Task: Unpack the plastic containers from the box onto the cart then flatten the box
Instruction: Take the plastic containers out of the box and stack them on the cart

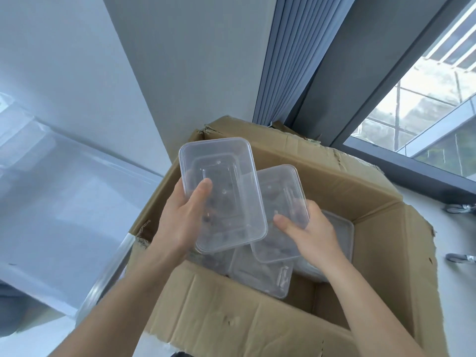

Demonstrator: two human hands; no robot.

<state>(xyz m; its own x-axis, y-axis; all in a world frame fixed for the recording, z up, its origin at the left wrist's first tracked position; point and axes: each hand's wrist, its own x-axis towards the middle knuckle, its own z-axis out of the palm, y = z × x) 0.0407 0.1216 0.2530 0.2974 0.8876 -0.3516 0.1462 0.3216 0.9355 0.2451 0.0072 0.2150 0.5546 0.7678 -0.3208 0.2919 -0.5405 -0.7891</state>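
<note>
By the window (425,119) — left hand (180,220) grips a clear rectangular plastic container (219,171), right hand (309,235) its twin (280,199); I'd lift both clear of the brown cardboard box (231,318) beneath.

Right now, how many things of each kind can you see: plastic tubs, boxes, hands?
Cardboard box: 1
Hands: 2, left hand and right hand
Tubs held: 2, left tub and right tub, one per hand
Tubs lying in the box: at least 2, front tub and side tub; overlapping clear plastic may hide more
Total: at least 7
</note>
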